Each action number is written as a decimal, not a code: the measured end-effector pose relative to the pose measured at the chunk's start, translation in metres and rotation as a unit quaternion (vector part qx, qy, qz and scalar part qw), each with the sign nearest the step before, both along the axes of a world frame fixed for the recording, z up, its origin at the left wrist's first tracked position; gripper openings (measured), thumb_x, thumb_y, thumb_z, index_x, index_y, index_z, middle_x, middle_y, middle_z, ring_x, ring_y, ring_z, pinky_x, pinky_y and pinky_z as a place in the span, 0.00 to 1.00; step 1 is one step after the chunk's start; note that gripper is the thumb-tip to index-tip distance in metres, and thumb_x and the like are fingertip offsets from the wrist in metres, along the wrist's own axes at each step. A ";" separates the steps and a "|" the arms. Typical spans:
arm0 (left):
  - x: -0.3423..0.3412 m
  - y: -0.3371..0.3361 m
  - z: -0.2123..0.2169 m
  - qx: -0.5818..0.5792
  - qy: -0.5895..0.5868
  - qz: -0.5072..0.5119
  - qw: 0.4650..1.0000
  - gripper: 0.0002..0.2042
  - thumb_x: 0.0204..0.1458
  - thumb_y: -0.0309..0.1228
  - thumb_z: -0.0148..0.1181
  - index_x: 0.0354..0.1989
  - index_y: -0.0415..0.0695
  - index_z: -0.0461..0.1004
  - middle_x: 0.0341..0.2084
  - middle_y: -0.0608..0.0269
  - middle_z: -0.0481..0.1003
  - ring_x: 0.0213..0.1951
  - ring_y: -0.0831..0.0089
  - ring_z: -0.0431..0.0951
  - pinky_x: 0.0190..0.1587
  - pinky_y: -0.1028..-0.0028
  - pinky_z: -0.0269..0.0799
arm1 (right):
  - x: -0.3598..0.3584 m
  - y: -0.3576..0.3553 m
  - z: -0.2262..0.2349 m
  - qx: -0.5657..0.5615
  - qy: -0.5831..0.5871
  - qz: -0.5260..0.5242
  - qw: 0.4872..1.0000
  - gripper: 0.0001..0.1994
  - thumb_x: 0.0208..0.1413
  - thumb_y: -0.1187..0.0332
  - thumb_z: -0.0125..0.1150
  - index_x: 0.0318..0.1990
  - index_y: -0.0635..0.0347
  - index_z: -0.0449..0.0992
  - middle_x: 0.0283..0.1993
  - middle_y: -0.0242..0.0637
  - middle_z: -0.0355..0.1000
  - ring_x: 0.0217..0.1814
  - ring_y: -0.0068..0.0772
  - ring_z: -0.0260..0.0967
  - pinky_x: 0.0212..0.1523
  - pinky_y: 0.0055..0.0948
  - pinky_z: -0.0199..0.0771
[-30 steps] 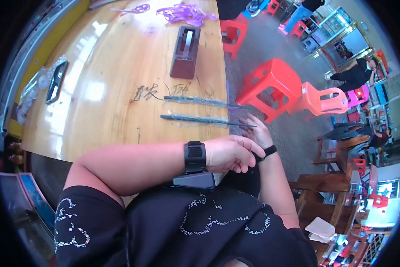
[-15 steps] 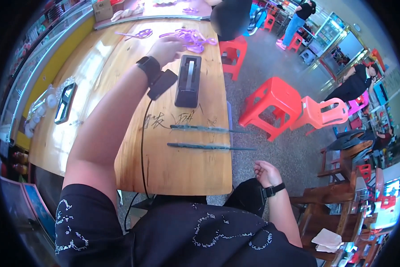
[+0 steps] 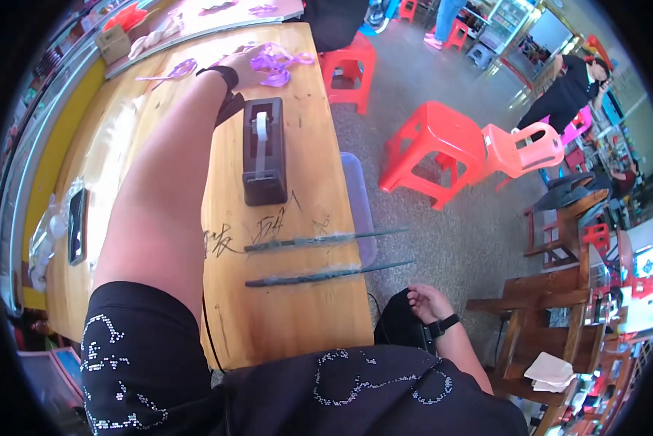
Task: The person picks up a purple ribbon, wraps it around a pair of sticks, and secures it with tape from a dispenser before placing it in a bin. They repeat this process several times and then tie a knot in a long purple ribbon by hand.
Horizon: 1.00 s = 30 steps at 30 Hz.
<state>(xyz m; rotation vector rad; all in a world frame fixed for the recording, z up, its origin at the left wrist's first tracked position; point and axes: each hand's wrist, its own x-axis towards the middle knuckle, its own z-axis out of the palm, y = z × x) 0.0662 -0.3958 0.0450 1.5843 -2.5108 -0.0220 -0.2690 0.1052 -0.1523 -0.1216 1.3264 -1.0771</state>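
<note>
My left arm stretches across the wooden table to its far end. There my left hand (image 3: 246, 67) is at a heap of purple ribbon (image 3: 274, 71); its fingers are blurred against the ribbon, so its grip is unclear. Another purple ribbon piece (image 3: 181, 70) lies to the left. Nearer than the hand stands a black tape dispenser (image 3: 264, 174) with a roll of clear tape. Two dark, thin sticks wrapped in clear film, a far one (image 3: 305, 241) and a near one (image 3: 305, 277), jut over the right table edge. My right hand (image 3: 430, 302) rests low beside my lap, fingers curled, holding nothing.
A phone (image 3: 77, 227) and crumpled clear plastic (image 3: 47, 236) lie on the table's left side. Beyond the right edge are a pale plastic bin (image 3: 358, 203), a red stool (image 3: 439, 145) and a pink chair (image 3: 521, 151). Another person (image 3: 562, 91) is farther back.
My left hand has reached farther forward, into the purple ribbon. The view has shifted, so the dispenser and sticks appear lower and farther left. My right hand stays by my lap.
</note>
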 end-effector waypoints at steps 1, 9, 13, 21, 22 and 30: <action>0.002 -0.006 -0.005 0.011 0.027 -0.021 0.999 0.34 0.45 0.45 0.55 0.63 0.59 0.52 0.59 0.54 0.58 0.57 0.58 0.62 0.57 0.65 0.60 | -0.002 0.003 -0.006 0.017 -0.010 -0.008 1.000 0.09 0.55 0.67 0.50 0.40 0.59 0.72 0.29 0.32 0.72 0.28 0.24 0.67 0.29 0.23 0.66; 0.031 -0.002 -0.026 0.023 0.076 -0.081 0.994 0.12 0.48 0.38 0.58 0.32 0.42 0.76 0.19 0.62 0.74 0.22 0.75 0.73 0.27 0.73 0.70 | -0.003 0.000 -0.027 -0.009 -0.057 -0.030 0.998 0.09 0.56 0.67 0.50 0.39 0.60 0.73 0.29 0.33 0.73 0.29 0.26 0.69 0.30 0.25 0.70; 0.077 0.033 -0.028 0.098 0.111 -0.013 0.989 0.08 0.46 0.34 0.59 0.26 0.41 0.76 0.14 0.60 0.71 0.21 0.75 0.72 0.27 0.72 0.67 | -0.005 -0.005 -0.038 -0.024 -0.079 -0.008 0.997 0.10 0.56 0.67 0.49 0.40 0.61 0.72 0.30 0.34 0.73 0.30 0.27 0.70 0.31 0.25 0.72; 0.144 0.195 0.018 0.196 0.030 0.030 0.980 0.07 0.44 0.31 0.62 0.28 0.41 0.78 0.19 0.66 0.74 0.24 0.81 0.71 0.31 0.77 0.68 | -0.008 -0.008 -0.047 -0.033 -0.099 0.017 0.994 0.10 0.57 0.68 0.47 0.40 0.63 0.71 0.29 0.37 0.74 0.28 0.28 0.71 0.30 0.27 0.73; 0.152 0.204 0.022 0.196 0.026 0.042 0.979 0.07 0.44 0.31 0.62 0.28 0.41 0.78 0.19 0.66 0.74 0.24 0.81 0.71 0.31 0.77 0.68 | -0.007 -0.007 -0.047 -0.032 -0.106 0.027 0.993 0.10 0.57 0.68 0.47 0.40 0.63 0.71 0.29 0.37 0.74 0.28 0.28 0.71 0.30 0.27 0.73; 0.189 0.221 0.036 0.067 0.113 0.060 0.989 0.12 0.43 0.33 0.62 0.36 0.40 0.76 0.30 0.61 0.75 0.33 0.75 0.74 0.37 0.75 0.70 | -0.014 0.009 -0.047 -0.071 -0.080 0.023 0.994 0.10 0.56 0.66 0.49 0.40 0.62 0.70 0.29 0.35 0.73 0.28 0.27 0.70 0.28 0.25 0.72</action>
